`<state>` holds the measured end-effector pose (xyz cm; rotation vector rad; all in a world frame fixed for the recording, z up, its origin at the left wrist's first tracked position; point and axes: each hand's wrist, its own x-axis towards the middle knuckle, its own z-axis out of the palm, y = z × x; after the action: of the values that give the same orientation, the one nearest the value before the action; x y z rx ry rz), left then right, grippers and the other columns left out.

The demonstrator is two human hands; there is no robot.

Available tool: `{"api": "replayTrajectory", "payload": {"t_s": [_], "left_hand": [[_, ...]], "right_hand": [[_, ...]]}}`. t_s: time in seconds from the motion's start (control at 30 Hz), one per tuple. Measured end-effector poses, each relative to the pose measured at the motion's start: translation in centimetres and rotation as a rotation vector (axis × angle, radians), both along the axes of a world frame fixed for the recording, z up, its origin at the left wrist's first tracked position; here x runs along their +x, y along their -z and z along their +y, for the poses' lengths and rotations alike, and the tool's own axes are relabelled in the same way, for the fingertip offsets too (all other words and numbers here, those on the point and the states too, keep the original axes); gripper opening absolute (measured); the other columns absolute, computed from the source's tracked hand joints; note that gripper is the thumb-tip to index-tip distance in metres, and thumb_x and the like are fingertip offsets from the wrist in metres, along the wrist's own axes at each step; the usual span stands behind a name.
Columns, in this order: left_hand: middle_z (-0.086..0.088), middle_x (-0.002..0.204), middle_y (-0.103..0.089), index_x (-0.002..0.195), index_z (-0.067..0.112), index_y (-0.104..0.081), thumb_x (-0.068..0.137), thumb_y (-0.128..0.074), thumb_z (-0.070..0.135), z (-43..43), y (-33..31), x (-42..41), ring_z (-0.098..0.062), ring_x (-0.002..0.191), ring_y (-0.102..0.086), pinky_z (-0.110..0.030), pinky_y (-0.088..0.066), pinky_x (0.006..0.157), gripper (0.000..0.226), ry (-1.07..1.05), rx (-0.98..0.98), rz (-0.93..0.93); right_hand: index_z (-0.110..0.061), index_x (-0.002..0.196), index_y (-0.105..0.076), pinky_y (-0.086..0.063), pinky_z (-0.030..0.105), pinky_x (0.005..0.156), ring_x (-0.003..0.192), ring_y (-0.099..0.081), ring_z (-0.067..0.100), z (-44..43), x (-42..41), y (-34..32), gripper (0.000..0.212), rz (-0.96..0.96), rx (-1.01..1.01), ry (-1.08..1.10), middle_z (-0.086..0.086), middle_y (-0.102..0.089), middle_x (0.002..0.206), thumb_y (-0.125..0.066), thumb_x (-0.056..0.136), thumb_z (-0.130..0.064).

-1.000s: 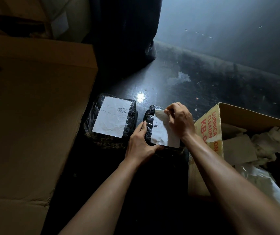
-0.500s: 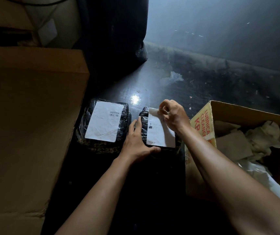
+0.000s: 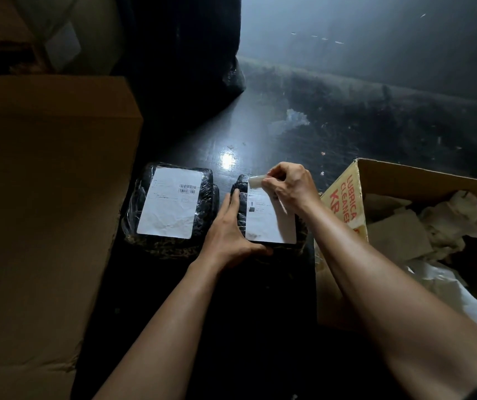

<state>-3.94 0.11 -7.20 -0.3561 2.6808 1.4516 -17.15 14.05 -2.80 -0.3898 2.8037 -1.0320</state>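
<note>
Here, in the head view, the right hand (image 3: 289, 187) pinches the 11 o'clock corner of the label (image 3: 270, 223). The left hand (image 3: 228, 235), fingers straight, braces the parcel (image 3: 243, 210) at 9 o'clock of the box (image 3: 344, 197). Best to peel low and slowly.

Left hand (image 3: 227, 230) is lying flat, fingers straight, thumb spread; right hand (image 3: 290, 184) is pinching with curled fingers.
</note>
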Motion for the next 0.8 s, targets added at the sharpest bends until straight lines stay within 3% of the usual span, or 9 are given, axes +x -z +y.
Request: {"api": "replayTrajectory", "payload": {"t_s": [0.07, 0.17, 0.3, 0.47, 0.67, 0.8], "left_hand": [[0.002, 0.164, -0.011, 0.157, 0.023, -0.007, 0.042, -0.092, 0.053, 0.0, 0.0, 0.0, -0.006, 0.149, -0.010, -0.019, -0.014, 0.113, 0.146, -0.003, -0.006, 0.004], [0.001, 0.163, -0.015, 0.157, 0.019, -0.012, 0.040, -0.091, 0.053, 0.0, -0.1, 0.0, -0.006, 0.148, -0.014, -0.017, -0.015, 0.114, 0.146, -0.010, -0.009, 0.012], [0.000, 0.163, -0.019, 0.156, 0.017, -0.014, 0.035, -0.088, 0.058, 0.0, -0.4, 0.1, -0.008, 0.147, -0.019, -0.025, -0.021, 0.120, 0.148, -0.016, -0.013, 0.004], [-0.001, 0.162, -0.020, 0.156, 0.015, -0.016, 0.037, -0.092, 0.052, 0.0, -0.4, 0.2, -0.007, 0.147, -0.022, -0.025, -0.022, 0.119, 0.145, -0.018, -0.026, 0.014], [-0.002, 0.161, -0.022, 0.156, 0.016, -0.018, 0.044, -0.095, 0.043, -0.1, -0.4, 0.0, -0.008, 0.146, -0.025, -0.014, -0.019, 0.114, 0.138, -0.035, -0.012, 0.013], [-0.001, 0.162, -0.019, 0.156, 0.018, -0.015, 0.046, -0.093, 0.044, 0.0, -0.3, 0.1, -0.010, 0.146, -0.024, -0.017, -0.021, 0.115, 0.137, -0.031, -0.009, 0.011]], "right_hand": [[-0.013, 0.106, -0.075, -0.050, 0.027, 0.074, 0.088, -0.065, 0.018, -0.1, -0.1, -0.2, 0.024, -0.006, 0.014, -0.009, 0.003, -0.072, 0.100, -0.074, 0.088, -0.028], [-0.013, 0.093, -0.076, -0.057, 0.037, 0.076, 0.084, -0.066, 0.020, -0.3, -0.1, -0.4, 0.013, 0.008, 0.021, -0.037, 0.004, -0.072, 0.094, -0.075, 0.087, -0.025], [-0.013, 0.088, -0.075, -0.046, 0.021, 0.065, 0.081, -0.061, 0.015, -0.2, 1.0, -0.2, 0.010, 0.083, -0.006, -0.043, -0.001, -0.066, 0.089, -0.077, 0.085, -0.022], [-0.014, 0.085, -0.075, -0.054, 0.028, 0.068, 0.079, -0.063, 0.013, -0.2, 2.3, -0.1, 0.005, 0.147, -0.041, -0.047, -0.003, -0.067, 0.089, -0.076, 0.086, -0.019], [-0.016, 0.085, -0.077, -0.046, 0.012, 0.065, 0.077, -0.065, 0.009, 0.0, 2.8, -0.2, 0.004, 0.157, -0.084, -0.041, -0.007, -0.066, 0.086, -0.078, 0.084, -0.020], [-0.018, 0.087, -0.077, -0.042, 0.006, 0.062, 0.077, -0.063, 0.005, 0.4, 3.0, -0.3, 0.006, 0.143, -0.089, -0.035, -0.009, -0.066, 0.087, -0.078, 0.084, -0.023]]}}
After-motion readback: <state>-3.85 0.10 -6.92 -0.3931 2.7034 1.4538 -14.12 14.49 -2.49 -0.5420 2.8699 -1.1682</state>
